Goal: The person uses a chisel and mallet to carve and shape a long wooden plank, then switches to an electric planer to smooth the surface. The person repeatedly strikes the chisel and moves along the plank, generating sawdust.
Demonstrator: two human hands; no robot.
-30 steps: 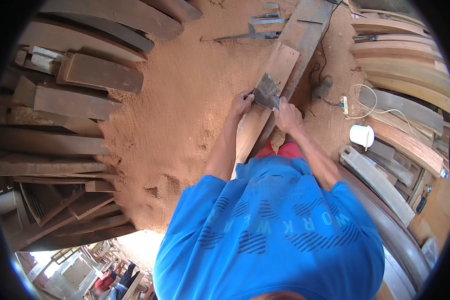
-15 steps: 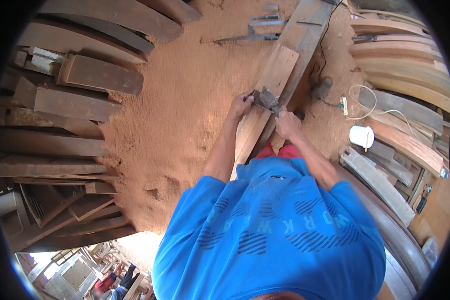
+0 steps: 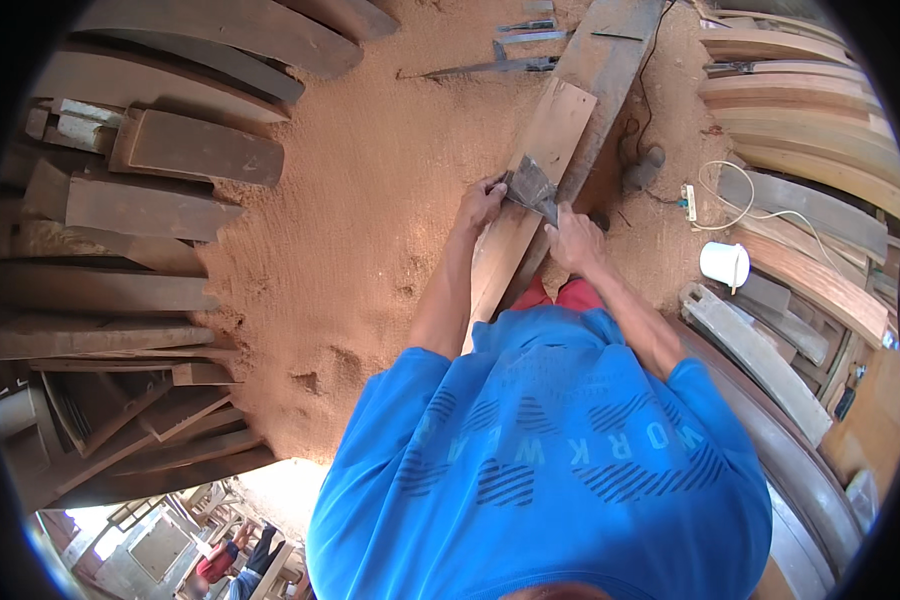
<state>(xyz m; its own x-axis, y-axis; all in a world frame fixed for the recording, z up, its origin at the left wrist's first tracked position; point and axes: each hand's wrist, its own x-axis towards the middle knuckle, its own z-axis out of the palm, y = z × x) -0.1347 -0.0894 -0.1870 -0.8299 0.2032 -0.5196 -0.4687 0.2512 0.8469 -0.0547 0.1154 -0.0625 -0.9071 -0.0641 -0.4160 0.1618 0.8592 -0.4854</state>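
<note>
A wooden plank [image 3: 562, 115] lies lengthwise in front of me on a longer, greyish board [image 3: 608, 55]. My right hand [image 3: 576, 240] is closed round the handle of a putty knife [image 3: 533, 182], whose wide grey blade is over the plank. At the plank's left edge, my left hand [image 3: 482, 203] pinches a dark, flat piece that meets the blade. The blade and fingers cover most of that piece, so its kind is unclear.
Several hand tools [image 3: 530, 38], one a saw [image 3: 495, 68], lie on the sawdust-covered floor [image 3: 370, 200]. Timber pieces [image 3: 205, 147] line the left and boards [image 3: 800, 95] the right. A white bucket [image 3: 722, 264] and a power strip [image 3: 690, 203] with cable are at right.
The putty knife's blade has turned and now shows its broad face, lying against the dark piece in my left hand. Both hands have stayed in nearly the same place.
</note>
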